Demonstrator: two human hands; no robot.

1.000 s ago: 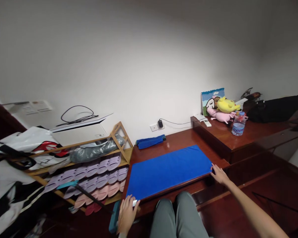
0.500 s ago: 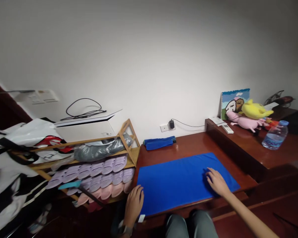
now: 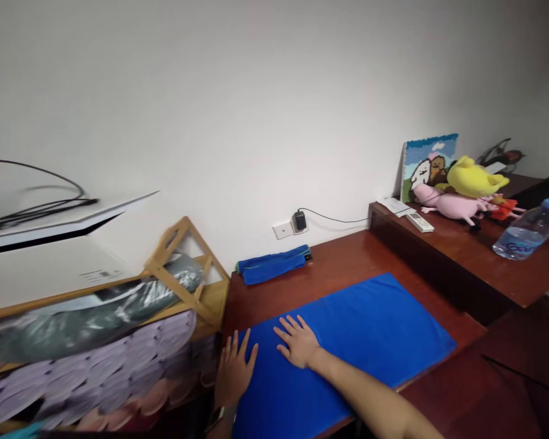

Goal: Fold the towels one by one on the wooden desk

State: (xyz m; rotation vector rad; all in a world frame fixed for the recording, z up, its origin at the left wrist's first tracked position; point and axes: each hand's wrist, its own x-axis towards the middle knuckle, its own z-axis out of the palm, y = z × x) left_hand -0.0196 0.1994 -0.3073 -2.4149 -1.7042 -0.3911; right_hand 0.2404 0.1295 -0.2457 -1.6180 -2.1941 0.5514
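A blue cloth (image 3: 370,323) lies spread flat on the reddish-brown wooden table (image 3: 343,256). My right hand (image 3: 298,342) rests palm down on the cloth's left half, fingers spread. At the cloth's left edge is my left hand (image 3: 234,369), its fingers apart and pointing away from me; it wears a watch or band at the wrist. Neither hand holds anything. Behind the cloth, near the wall, lies a folded blue cloth (image 3: 274,266) with a green edge.
On the left a wooden rack (image 3: 187,268) holds lilac slippers (image 3: 137,347) and a white box (image 3: 86,250). A charger (image 3: 299,219) is plugged into the wall. To the right, a raised surface bears a water bottle (image 3: 528,235), plush toys (image 3: 451,204) and a remote (image 3: 419,222).
My right hand has moved left across the cloth, towards my left hand. My left hand's fingers are now more spread. The view has shifted closer and to the right.
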